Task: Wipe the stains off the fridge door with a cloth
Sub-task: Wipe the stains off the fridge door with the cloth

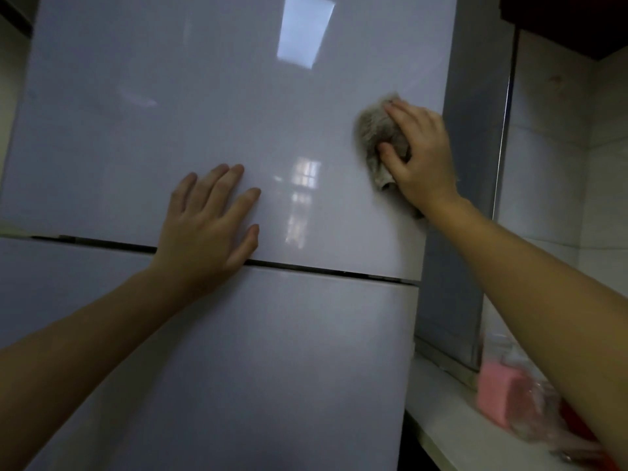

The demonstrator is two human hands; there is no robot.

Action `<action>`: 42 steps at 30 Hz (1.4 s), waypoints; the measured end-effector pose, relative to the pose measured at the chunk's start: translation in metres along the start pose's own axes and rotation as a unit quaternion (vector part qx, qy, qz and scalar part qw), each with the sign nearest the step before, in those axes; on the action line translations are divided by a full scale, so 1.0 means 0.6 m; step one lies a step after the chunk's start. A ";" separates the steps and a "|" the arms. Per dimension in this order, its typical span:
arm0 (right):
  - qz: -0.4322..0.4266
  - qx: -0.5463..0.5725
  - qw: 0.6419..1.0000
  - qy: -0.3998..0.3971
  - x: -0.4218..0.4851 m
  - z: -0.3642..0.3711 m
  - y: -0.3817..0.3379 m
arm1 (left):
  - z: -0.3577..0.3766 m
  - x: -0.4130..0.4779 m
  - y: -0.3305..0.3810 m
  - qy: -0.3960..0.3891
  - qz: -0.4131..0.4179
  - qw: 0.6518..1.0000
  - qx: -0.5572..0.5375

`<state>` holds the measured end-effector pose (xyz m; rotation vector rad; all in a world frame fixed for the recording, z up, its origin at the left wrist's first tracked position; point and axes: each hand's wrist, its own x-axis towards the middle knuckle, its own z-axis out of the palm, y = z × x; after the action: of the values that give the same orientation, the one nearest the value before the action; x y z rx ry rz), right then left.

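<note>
Cloth (377,137): grey-beige, fluffy, bunched into a wad. It lay pressed against the upper fridge door (204,113), close to the door's right edge, at about three o'clock on the panel.

Right hand (421,154): gripped the cloth with the thumb dug into the wad and the fingers curled over its top, holding it against the door.

Left hand (210,226): at eight o'clock from the cloth and well apart from it. It lay flat on the door, fingers straight and slightly spread, holding nothing. Its heel covered the seam (339,271).

Fridge door: glossy, pale grey-white. Window reflections (306,28) showed at twelve o'clock and near the middle of the panel.

Seam: a dark horizontal gap between the fridge door and the lower door (238,351).

Side panel (469,164): grey, at three o'clock from the cloth, just beyond the door's edge.

Surface (441,413): white, at five o'clock from the cloth, beside the fridge. It carried a pink block (499,396) and clear wrapping (543,423), partly hidden by the right forearm.

Tiled wall (550,164): pale, behind the surface.
</note>
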<state>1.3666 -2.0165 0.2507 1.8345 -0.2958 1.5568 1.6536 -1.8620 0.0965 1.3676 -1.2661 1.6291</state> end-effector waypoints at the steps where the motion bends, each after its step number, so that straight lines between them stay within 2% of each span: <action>1: 0.030 0.011 0.999 0.008 -0.004 -0.002 0.008 | -0.001 0.000 -0.001 0.001 0.002 1.000 -0.001; 5: 0.103 0.037 0.993 0.037 -0.058 -0.008 0.008 | -0.010 0.000 -0.004 -0.010 0.007 1.000 -0.023; 16: 0.070 0.046 0.996 0.039 -0.231 0.026 -0.116 | -0.026 -0.044 -0.027 -0.030 0.016 0.998 -0.046; 19: 0.069 0.049 0.994 0.066 -0.225 0.036 -0.140 | -0.037 -0.059 -0.048 -0.031 0.010 0.998 -0.044; 23: 0.023 0.065 0.994 0.083 -0.207 0.051 -0.179 | -0.053 -0.078 -0.094 -0.034 -0.007 0.999 -0.032; 27: -0.020 0.093 0.990 0.102 -0.178 0.080 -0.236 | -0.064 -0.103 -0.143 -0.024 -0.062 0.998 -0.021; 33: -0.083 0.106 0.988 0.080 -0.129 0.124 -0.320 | -0.076 -0.152 -0.200 -0.022 -0.069 0.997 0.016; 40: -0.024 0.120 0.989 0.080 -0.032 0.153 -0.394 | -0.097 -0.179 -0.235 -0.023 -0.083 0.996 0.034; 42: -0.034 0.121 0.990 0.070 -0.019 0.163 -0.422 | -0.104 -0.187 -0.239 -0.030 -0.082 0.996 0.037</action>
<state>1.5875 -1.8974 0.1458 1.8826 0.0233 1.7238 1.7908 -1.7465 0.0262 1.5327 -1.1052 1.5457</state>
